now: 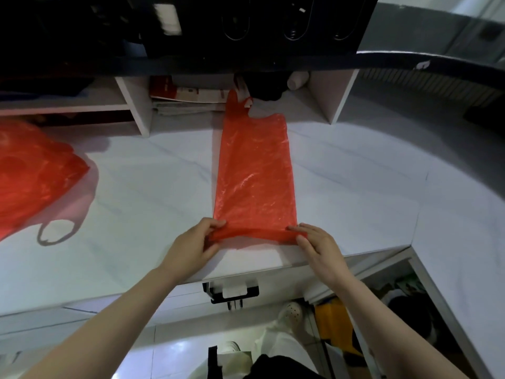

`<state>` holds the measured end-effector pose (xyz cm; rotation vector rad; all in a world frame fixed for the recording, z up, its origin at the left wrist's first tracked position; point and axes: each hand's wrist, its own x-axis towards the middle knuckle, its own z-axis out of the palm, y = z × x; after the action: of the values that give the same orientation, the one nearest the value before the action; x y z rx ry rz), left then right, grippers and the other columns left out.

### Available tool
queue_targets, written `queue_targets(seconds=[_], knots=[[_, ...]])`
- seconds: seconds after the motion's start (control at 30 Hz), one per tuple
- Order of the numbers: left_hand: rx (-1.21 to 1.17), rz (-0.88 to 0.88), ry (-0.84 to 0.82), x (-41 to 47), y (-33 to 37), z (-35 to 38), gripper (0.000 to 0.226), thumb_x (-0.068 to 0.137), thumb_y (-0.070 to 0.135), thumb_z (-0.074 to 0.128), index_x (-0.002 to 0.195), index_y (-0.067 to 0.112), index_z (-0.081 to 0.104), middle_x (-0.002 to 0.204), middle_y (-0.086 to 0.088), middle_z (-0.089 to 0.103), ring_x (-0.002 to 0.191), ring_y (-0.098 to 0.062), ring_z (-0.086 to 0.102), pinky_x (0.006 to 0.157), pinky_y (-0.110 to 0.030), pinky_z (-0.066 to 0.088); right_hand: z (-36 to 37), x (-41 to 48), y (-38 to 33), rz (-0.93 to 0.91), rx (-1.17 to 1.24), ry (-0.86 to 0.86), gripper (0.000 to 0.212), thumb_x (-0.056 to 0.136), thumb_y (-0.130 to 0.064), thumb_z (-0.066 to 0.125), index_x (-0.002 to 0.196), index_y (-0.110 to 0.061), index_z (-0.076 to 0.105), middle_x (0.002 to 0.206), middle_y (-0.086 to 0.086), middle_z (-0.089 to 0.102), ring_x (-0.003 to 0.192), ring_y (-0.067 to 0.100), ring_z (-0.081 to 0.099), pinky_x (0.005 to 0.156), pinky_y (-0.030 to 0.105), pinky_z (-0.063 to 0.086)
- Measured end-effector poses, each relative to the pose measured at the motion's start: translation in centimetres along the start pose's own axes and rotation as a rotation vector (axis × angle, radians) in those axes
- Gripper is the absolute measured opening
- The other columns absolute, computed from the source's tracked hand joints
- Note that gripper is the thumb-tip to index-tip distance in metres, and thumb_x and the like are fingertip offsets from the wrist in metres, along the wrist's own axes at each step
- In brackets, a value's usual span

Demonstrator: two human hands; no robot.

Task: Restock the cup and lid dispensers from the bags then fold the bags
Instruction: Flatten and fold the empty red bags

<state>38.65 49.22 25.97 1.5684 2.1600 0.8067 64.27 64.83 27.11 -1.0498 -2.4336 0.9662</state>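
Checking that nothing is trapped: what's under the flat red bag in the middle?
The flat red bag lies on the white counter, with no bulge showing. Anything thin directly beneath it is hidden by the plastic.

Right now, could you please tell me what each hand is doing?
Left hand: pinches the near fold of the flat red bag.
Right hand: pinches that fold's other end.

flat bag (pixel 254 170): thin red plastic film, translucent, finely crinkled, glossy with white glints. counter (pixel 131 187) under the flat bag: smooth pale slab, faint grey veining, low sheen. second bag (pixel 32 170), left of the flat bag: same red film, rumpled, glossy. shelf divider (pixel 138 108) behind the flat bag: matt white board.
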Motion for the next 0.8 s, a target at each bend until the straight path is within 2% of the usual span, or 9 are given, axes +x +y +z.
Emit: queue_targets(seconds=[0.1,0.2,0.27,0.37,0.43,0.5,0.6,0.73,0.8], knots=[[-0.071,-0.128,0.132,0.4,0.7,0.7,0.013,0.088,0.019,0.062,0.092,0.029,0.056,0.103,0.020,0.069,0.087,-0.002,0.064,0.071,-0.019,0.043,0.2,0.8,-0.5,0.126,0.061,0.070,0.036,0.099,-0.026,0.046,0.082,-0.004,0.068,0.088,0.006,0.069,0.086,0.022,0.059,0.081,0.039,0.044],[-0.166,-0.238,0.238,0.8,1.2,0.7,0.013,0.085,0.031,0.067,0.075,0.033,0.057,0.072,0.014,0.068,0.067,-0.001,0.059,0.059,-0.019,0.039,0.7,2.1,-1.1,0.271,0.091,0.151,0.042,0.096,-0.037,0.048,0.067,-0.007,0.058,0.062,0.009,0.057,0.062,0.027,0.050,0.062,0.037,0.037],[-0.225,-0.246,0.263,0.8,1.1,0.8,0.010,0.083,0.031,0.069,0.076,0.032,0.062,0.071,0.015,0.067,0.067,0.000,0.059,0.060,-0.018,0.041,1.2,2.7,-1.2,0.311,0.026,0.217,0.036,0.094,-0.039,0.050,0.067,-0.017,0.060,0.059,-0.001,0.057,0.061,0.022,0.053,0.064,0.036,0.038],[-0.207,-0.198,0.286,0.6,0.9,1.0,0.003,0.083,0.027,0.068,0.081,0.028,0.067,0.079,0.019,0.065,0.074,0.003,0.058,0.062,-0.007,0.038,1.8,3.2,-1.3,0.330,-0.044,0.271,0.029,0.093,-0.043,0.050,0.080,-0.024,0.068,0.065,-0.009,0.063,0.067,0.016,0.059,0.073,0.038,0.045],[-0.174,-0.175,0.314,0.6,0.9,1.1,0.011,0.087,0.024,0.064,0.076,0.027,0.062,0.079,0.018,0.061,0.076,0.005,0.055,0.063,-0.006,0.036,2.0,3.5,-1.3,0.348,-0.066,0.281,0.030,0.093,-0.045,0.050,0.085,-0.025,0.070,0.068,-0.010,0.064,0.070,0.015,0.060,0.079,0.040,0.046],[-0.129,-0.183,0.345,0.8,0.8,1.4,0.028,0.091,0.025,0.059,0.065,0.032,0.049,0.066,0.014,0.053,0.067,0.000,0.052,0.058,-0.012,0.033,2.2,3.7,-1.4,0.364,-0.099,0.287,0.031,0.093,-0.046,0.050,0.086,-0.025,0.070,0.068,-0.011,0.063,0.073,0.016,0.060,0.083,0.041,0.045],[-0.018,-0.189,0.373,1.1,1.2,1.8,0.038,0.092,0.027,0.058,0.057,0.023,0.042,0.051,0.008,0.042,0.053,-0.009,0.041,0.060,-0.027,0.029,2.5,3.6,-1.6,0.351,-0.139,0.310,0.033,0.094,-0.045,0.047,0.087,-0.022,0.069,0.064,-0.012,0.057,0.077,0.020,0.060,0.084,0.042,0.044],[0.034,-0.162,0.379,1.4,1.7,2.2,0.048,0.091,0.024,0.060,0.053,0.026,0.030,0.049,0.012,0.033,0.050,-0.011,0.035,0.065,-0.031,0.029,2.7,3.5,-1.6,0.344,-0.190,0.307,0.036,0.097,-0.044,0.040,0.091,-0.021,0.068,0.068,-0.011,0.056,0.082,0.021,0.058,0.084,0.040,0.041],[0.012,-0.166,0.378,1.4,1.4,2.2,0.046,0.092,0.024,0.058,0.053,0.025,0.033,0.050,0.012,0.036,0.052,-0.011,0.038,0.065,-0.031,0.030,2.8,3.6,-1.6,0.354,-0.190,0.318,0.037,0.097,-0.044,0.038,0.090,-0.021,0.067,0.067,-0.012,0.054,0.083,0.020,0.057,0.083,0.038,0.038]])
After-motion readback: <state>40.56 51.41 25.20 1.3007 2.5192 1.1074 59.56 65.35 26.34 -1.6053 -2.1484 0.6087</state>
